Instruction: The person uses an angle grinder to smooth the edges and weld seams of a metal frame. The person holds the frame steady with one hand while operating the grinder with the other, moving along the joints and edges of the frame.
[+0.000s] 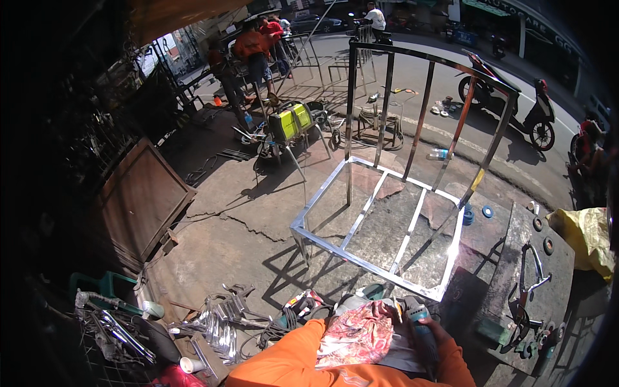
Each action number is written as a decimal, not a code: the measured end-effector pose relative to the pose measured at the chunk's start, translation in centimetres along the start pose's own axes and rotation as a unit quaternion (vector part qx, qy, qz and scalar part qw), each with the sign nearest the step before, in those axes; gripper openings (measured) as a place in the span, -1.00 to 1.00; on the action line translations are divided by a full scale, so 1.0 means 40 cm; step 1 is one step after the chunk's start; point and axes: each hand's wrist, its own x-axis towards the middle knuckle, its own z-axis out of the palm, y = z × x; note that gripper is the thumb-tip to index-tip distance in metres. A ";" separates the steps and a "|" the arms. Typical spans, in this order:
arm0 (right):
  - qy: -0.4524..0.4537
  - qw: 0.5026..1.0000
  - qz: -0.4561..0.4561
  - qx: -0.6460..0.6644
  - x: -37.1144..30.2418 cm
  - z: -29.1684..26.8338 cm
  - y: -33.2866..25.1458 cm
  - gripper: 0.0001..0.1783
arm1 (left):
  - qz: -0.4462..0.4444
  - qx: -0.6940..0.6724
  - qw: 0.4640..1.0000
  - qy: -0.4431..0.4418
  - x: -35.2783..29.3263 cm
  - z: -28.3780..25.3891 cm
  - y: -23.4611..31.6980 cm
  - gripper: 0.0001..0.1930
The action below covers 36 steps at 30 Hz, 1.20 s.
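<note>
At the bottom of the head view my right hand [440, 331] is wrapped round the body of a teal power tool [419, 315], which looks like an angle grinder. My left hand [391, 311] is close beside the tool's front end, partly in shadow, and its fingers are too unclear to read. Between my orange sleeves lies a red-and-white patterned cloth [354, 332]. Just beyond my hands stands a chair-shaped frame [365, 216] of shiny square metal tube, with a slatted seat and a tall, darker barred back.
Metal pieces [222, 326] and cables lie at the lower left. A worktable [516, 258] on the right bears discs and tools. Beyond are a yellow-green machine [290, 121], a brown panel [143, 200], a parked motorcycle [509, 97] and people in red and orange [251, 44].
</note>
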 end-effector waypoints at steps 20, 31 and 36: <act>0.015 1.000 -0.023 -0.013 0.002 -0.011 -0.001 -0.43 | 0.026 0.028 0.999 -0.015 0.009 -0.005 -0.031 -0.31; 0.008 0.999 -0.032 -0.025 -0.010 0.018 -0.008 -0.46 | 0.067 0.048 0.996 -0.036 0.025 -0.038 -0.051 -0.32; -0.007 0.999 -0.031 0.007 -0.010 0.004 -0.008 -0.46 | 0.080 0.062 0.994 -0.038 0.038 -0.046 -0.070 -0.32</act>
